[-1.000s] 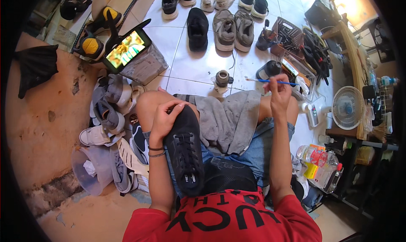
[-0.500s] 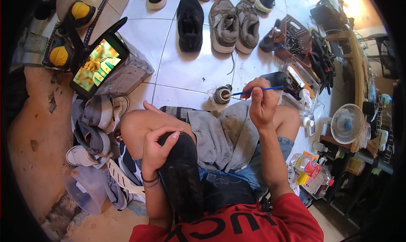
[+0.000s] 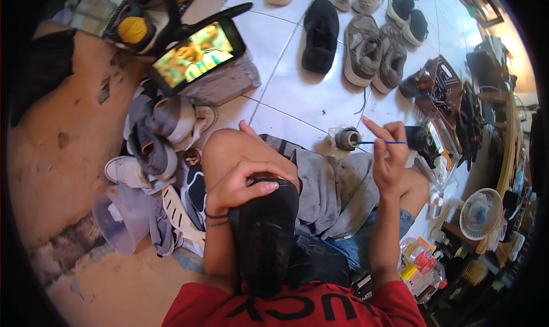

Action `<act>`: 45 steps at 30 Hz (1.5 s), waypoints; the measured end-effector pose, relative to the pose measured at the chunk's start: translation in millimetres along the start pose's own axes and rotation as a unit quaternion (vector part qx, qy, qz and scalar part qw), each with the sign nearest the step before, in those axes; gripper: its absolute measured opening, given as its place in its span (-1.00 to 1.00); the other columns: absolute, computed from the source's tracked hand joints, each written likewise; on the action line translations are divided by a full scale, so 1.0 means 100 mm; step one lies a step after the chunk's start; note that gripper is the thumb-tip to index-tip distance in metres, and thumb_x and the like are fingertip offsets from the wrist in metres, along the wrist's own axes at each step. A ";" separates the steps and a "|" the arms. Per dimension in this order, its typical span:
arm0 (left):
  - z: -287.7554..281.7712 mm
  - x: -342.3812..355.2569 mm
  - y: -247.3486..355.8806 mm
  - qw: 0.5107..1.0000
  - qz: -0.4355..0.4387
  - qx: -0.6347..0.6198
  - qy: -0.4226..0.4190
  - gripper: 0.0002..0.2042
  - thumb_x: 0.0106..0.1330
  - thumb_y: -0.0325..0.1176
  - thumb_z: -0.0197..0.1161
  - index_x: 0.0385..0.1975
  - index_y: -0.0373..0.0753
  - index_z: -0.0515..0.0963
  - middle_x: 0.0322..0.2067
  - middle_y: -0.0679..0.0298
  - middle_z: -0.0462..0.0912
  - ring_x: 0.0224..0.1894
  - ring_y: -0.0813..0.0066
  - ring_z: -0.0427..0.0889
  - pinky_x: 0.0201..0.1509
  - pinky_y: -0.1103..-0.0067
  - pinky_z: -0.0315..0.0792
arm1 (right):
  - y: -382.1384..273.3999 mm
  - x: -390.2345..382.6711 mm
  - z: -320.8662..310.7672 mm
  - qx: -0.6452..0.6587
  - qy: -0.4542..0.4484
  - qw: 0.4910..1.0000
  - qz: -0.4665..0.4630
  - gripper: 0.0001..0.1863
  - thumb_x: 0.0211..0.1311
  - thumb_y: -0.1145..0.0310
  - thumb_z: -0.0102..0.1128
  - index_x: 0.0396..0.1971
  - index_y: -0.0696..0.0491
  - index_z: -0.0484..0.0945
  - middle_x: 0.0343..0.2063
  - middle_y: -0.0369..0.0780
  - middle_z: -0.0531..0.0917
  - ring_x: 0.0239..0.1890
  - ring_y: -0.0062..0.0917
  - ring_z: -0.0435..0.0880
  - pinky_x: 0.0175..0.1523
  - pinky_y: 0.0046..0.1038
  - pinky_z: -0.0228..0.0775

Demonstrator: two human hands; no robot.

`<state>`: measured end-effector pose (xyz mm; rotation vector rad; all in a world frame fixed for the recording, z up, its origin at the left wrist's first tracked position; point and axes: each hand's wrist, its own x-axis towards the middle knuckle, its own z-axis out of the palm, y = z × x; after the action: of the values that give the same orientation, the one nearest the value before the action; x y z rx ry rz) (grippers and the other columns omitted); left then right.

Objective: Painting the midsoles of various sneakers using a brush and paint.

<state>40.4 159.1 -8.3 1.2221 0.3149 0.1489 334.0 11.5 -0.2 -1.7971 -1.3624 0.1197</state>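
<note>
My left hand (image 3: 243,187) grips the toe end of a black shoe (image 3: 267,230) lying over my left leg and lap, its laces hard to make out. My right hand (image 3: 389,155) pinches a thin blue brush (image 3: 400,142), index finger raised; the brush's tip is at the mouth of a small grey jar (image 3: 347,139) on a crumpled white scrap. A black bottle (image 3: 417,136) stands just behind that hand. A grey cloth (image 3: 334,195) is draped between my legs.
Pairs of shoes (image 3: 366,52) stand on the white tiles ahead. A playing screen (image 3: 197,55) rests on a grey block at front left, near piled shoes (image 3: 160,132) and a plastic tub (image 3: 120,218). Tool baskets (image 3: 437,87), a fan (image 3: 480,212) and plastic bottles (image 3: 420,258) crowd the right.
My right hand has brought the brush down to the jar's mouth and raised its index finger. The black shoe's laces no longer show clearly. The view has shifted.
</note>
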 end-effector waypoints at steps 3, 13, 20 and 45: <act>-0.08 -0.13 -0.05 0.996 0.024 -0.066 -0.055 -0.63 0.30 -0.32 0.15 -0.05 -0.50 0.60 -0.05 0.04 0.69 0.09 0.32 0.60 0.28 0.46 0.35 | -0.12 -0.04 -0.10 0.021 0.024 0.999 0.000 -0.69 0.42 0.22 0.14 -0.04 0.05 0.73 -0.58 -0.27 0.39 -0.48 -0.53 0.34 -0.33 -0.49 0.20; 0.31 -0.32 0.04 0.969 -0.004 -0.219 -0.112 -0.63 0.32 -0.19 0.06 -0.14 -0.43 0.53 0.02 -0.11 0.62 0.05 0.12 0.62 0.31 0.33 0.33 | -0.12 -0.17 -0.24 0.089 0.081 0.992 0.033 -0.69 0.50 0.27 0.08 -0.19 0.17 0.73 -0.46 -0.21 0.74 -0.57 -0.65 0.55 -0.43 -0.59 0.33; 0.46 -0.49 0.28 0.992 0.007 -0.087 -0.093 -0.62 0.34 -0.18 -0.01 -0.15 -0.46 0.45 -0.08 -0.19 0.61 0.03 -0.06 0.62 0.25 0.22 0.39 | -0.06 -0.37 -0.32 0.150 0.130 0.978 0.062 -0.64 0.54 0.25 0.02 -0.22 0.20 0.72 -0.45 -0.23 0.75 -0.55 -0.70 0.51 -0.44 -0.61 0.37; 1.16 -0.93 1.07 0.930 0.190 0.188 0.251 -0.66 0.35 -0.26 -0.07 -0.22 -0.46 0.52 -0.15 -0.05 0.66 -0.01 0.22 0.62 0.21 0.46 0.38 | -1.54 -0.80 -0.38 0.580 0.039 0.813 -0.024 -0.81 0.33 0.57 0.23 -0.19 0.19 0.38 -0.31 -0.10 0.65 -0.31 -0.50 0.69 -0.16 -0.49 0.57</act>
<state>-5.0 65.1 141.9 1.6125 0.5663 0.7741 207.6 -69.7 94.5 -0.7027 -0.8977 0.6832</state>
